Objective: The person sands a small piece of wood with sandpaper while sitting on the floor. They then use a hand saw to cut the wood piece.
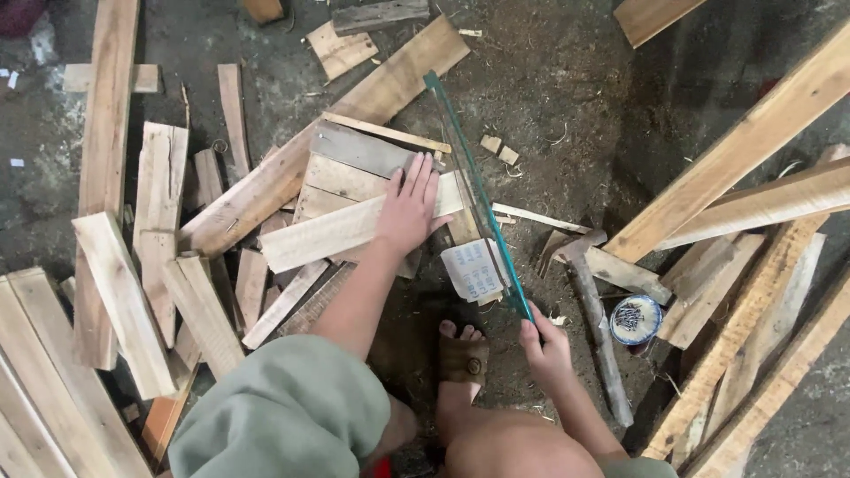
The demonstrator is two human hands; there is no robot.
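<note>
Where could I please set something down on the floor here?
Bare ground lies upper right, between the glass strip and the long planks. Left of the left hand, the wood scraps crowd everything.

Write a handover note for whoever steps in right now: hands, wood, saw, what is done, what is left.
Left hand: flat on the pale board, pressing it onto the stack of planks.
Right hand: fingers closed on the near end of the green-framed saw, which stands on edge across the board's right end.
Foot in a sandal rests below the stack; a round tin lies to the right.
Done: board set and steadied, saw in place.
Left: board looks uncut; depth of any kerf cannot be told.
</note>
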